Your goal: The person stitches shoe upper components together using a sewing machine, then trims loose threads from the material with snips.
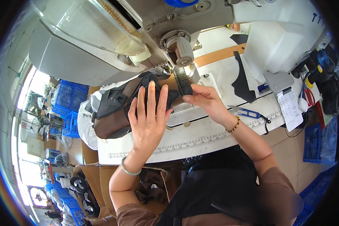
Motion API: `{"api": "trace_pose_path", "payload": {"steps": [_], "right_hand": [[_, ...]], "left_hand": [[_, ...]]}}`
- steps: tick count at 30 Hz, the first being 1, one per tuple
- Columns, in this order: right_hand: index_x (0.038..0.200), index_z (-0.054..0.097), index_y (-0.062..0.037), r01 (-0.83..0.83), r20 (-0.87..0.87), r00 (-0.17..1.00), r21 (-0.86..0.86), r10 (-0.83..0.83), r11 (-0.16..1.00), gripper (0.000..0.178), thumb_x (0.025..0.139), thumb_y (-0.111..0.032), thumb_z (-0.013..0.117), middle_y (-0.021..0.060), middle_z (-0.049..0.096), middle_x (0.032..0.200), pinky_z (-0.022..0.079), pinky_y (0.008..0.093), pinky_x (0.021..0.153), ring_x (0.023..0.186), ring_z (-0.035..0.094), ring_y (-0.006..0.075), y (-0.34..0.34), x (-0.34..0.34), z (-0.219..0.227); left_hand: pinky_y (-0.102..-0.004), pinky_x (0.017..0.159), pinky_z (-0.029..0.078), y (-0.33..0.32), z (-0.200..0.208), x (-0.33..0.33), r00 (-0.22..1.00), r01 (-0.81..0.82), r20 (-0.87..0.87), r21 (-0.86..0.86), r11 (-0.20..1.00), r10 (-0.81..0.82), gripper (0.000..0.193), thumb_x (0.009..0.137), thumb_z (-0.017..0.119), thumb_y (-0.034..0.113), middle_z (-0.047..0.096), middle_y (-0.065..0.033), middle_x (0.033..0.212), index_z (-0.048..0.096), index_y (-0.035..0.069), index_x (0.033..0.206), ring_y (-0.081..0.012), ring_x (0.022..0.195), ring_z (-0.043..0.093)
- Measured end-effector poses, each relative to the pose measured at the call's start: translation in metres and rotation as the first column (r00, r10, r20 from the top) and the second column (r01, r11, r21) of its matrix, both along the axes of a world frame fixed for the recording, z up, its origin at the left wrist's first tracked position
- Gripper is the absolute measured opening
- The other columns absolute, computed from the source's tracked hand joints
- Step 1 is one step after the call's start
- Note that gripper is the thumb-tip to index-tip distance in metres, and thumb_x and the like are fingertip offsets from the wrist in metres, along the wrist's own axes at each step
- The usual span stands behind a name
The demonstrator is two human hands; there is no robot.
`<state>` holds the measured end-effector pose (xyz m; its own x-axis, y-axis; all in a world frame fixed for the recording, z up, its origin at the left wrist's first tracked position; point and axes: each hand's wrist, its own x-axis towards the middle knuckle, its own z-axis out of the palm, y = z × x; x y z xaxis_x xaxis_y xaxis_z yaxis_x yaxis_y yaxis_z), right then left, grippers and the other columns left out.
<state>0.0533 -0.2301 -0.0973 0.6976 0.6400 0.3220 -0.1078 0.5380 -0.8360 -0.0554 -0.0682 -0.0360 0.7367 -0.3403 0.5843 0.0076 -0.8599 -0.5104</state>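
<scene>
My left hand [150, 118] lies flat with its fingers spread on a brown and black shoe upper [116, 101]. The upper sits under the head of a sewing machine [180, 49], its far edge close to the needle area. Between thumb and fingers, my right hand [209, 102] pinches the near end of a narrow black ribbed strip [182, 81]. That strip reaches away from me toward the bright spot under the machine head. The needle tip is hidden from view, and part of the upper is covered by my left hand.
A blue-handled snipping tool [248, 113] and a black cut piece [243, 79] lie on the white table at right. Beyond them are a clipboard with paper [288, 107] and red-handled scissors [309, 97]. Cardboard boxes [101, 184] stand below the left table edge.
</scene>
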Motion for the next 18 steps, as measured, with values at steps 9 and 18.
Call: {"api": "trace_pose_path", "payload": {"steps": [9, 18], "right_hand": [[0.114, 0.067, -0.0039, -0.023, -0.015, 1.0, -0.061, 0.022, 0.998, 0.024, 0.09, -0.008, 0.064, -0.0023, 0.067, 0.105, 0.046, 0.0226, 0.086, 0.097, 0.057, 0.0047, -0.002, 0.002, 0.0], [0.11, 0.067, -0.0021, 0.007, -0.124, 0.992, 0.034, -0.002, 0.999, 0.024, 0.086, -0.007, 0.07, -0.0007, 0.069, 0.098, 0.046, 0.0212, 0.082, 0.088, 0.057, 0.0037, 0.001, -0.001, 0.006]], "left_hand": [[-0.0396, 0.097, 0.037, -0.005, 0.001, 0.0, 1.0, -0.021, -0.019, -0.013, 1.0, 0.021, 0.074, 0.072, 0.074, 0.036, 0.051, -0.0137, 0.136, 0.049, 0.009, 0.137, -0.0302, 0.12, 0.051], [-0.0391, 0.095, 0.038, -0.029, 0.001, -0.004, 0.991, -0.134, 0.015, 0.003, 0.991, 0.134, 0.068, 0.077, 0.07, 0.036, 0.051, -0.0137, 0.136, 0.05, 0.011, 0.136, -0.0298, 0.117, 0.053]]}}
